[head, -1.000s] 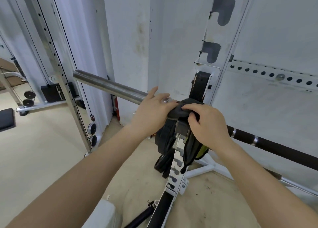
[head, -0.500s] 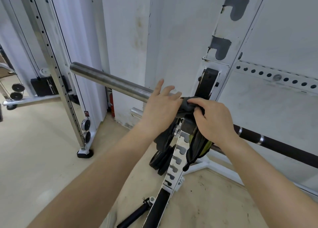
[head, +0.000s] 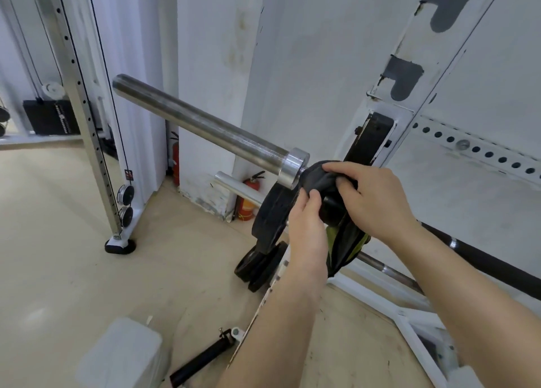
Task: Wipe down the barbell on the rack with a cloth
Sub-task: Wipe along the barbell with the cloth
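Several black weight plates (head: 270, 212) hang on storage pegs just left of and below the hands, crowding the space under the bar, with a bare chrome peg (head: 237, 187) poking out beyond them. Two red fire extinguishers (head: 248, 203) stand on the floor by the wall farther left. A perforated post (head: 85, 109) rises well off to the left, and a short black handle (head: 202, 360) lies on the floor below the left forearm. The barbell (head: 190, 121) rests on the white rack (head: 424, 42), its steel sleeve running up and away to the left of the hands and its dark shaft passing behind the right wrist. A dark cloth (head: 319, 179) is draped over the bar just right of the shiny collar (head: 294, 168), with a yellow-green part hanging down between the wrists. The right hand (head: 371, 200) sits on top, its fingers curled over the bunched cloth and clasping it on the bar. The left hand (head: 307, 229) is just below, pinching the cloth's lower edge between thumb and fingers. Half a second ago the left hand lay flat on the bar to the left of the cloth, hiding the collar; it has since come off the steel and dropped under the cloth, leaving the collar bare, while the right hand has kept its hold.
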Motion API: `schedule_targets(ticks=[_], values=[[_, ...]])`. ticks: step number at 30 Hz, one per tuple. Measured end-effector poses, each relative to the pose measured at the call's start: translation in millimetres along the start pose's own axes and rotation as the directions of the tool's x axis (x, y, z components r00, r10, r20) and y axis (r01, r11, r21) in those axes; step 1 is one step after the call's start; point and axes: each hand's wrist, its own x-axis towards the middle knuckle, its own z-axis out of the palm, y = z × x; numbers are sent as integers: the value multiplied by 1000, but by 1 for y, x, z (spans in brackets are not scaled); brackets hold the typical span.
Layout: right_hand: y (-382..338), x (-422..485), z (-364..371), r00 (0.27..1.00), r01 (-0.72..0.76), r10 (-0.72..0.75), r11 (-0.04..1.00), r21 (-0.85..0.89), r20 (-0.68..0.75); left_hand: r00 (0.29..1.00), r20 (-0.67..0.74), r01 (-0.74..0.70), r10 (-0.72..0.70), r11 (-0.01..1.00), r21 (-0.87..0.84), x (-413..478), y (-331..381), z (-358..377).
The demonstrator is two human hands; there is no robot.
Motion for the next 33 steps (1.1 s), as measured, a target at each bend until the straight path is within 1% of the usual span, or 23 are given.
schedule_targets(ticks=[4, 7, 9, 11, 12, 16, 18, 21, 23, 25, 27, 29, 31, 32, 33], values=[[-3, -2, 1, 1000, 0, 0, 1000, -8, -4, 999, -28, -19, 19, 1000, 15, 12, -2, 3], [-5, -12, 6, 999, 30, -31, 997, -65, -14, 1000, -27, 3, -5, 996, -87, 22, -8, -2], [-7, -19, 9, 995, 98, -101, 986, -135, -18, 999, 1, 32, -32, 990, -140, 26, -11, -6], [-8, -20, 8, 989, 143, -147, 974, -174, -11, 998, 33, 60, -56, 984, -170, 31, -16, -10], [-7, -17, 7, 990, 139, -142, 976, -169, -3, 998, 34, 62, -57, 985, -164, 32, -17, -12], [-2, -2, -1, 999, 6, -6, 1000, 17, 45, 999, -33, 1, -1, 1000, -8, 25, -12, -15], [-2, 5, -3, 999, -34, 32, 998, 51, 44, 998, -56, -22, 22, 1000, 9, 20, -9, -11], [-7, 6, -2, 998, -36, 35, 999, 24, 46, 985, -168, 23, -32, 998, -55, 25, -4, -5], [-7, 0, -1, 999, -18, 17, 1000, 10, 51, 975, -220, 7, -20, 998, -63, 29, -6, -2], [-6, -4, 0, 999, 4, -4, 1000, 5, 51, 967, -253, -20, -8, 994, -106, 29, -10, 0], [-5, -6, 2, 999, 11, -11, 1000, 16, 31, 962, -271, -14, -31, 986, -165, 26, -13, 1], [-6, -6, 3, 1000, 7, -8, 999, 33, 14, 955, -292, -11, -45, 982, -188, 18, -11, -1], [-5, -7, 4, 1000, -21, 21, 993, 115, -4, 940, -340, -73, 6, 980, -185, 12, -4, -6], [-4, -7, 3, 999, -43, 48, 981, 187, -25, 924, -373, -146, 84, 979, -142, 8, 3, -9], [-3, -7, 2, 995, -62, 80, 964, 258, -59, 897, -382, -251, 223, 968, -23, 5, 13, -11]])
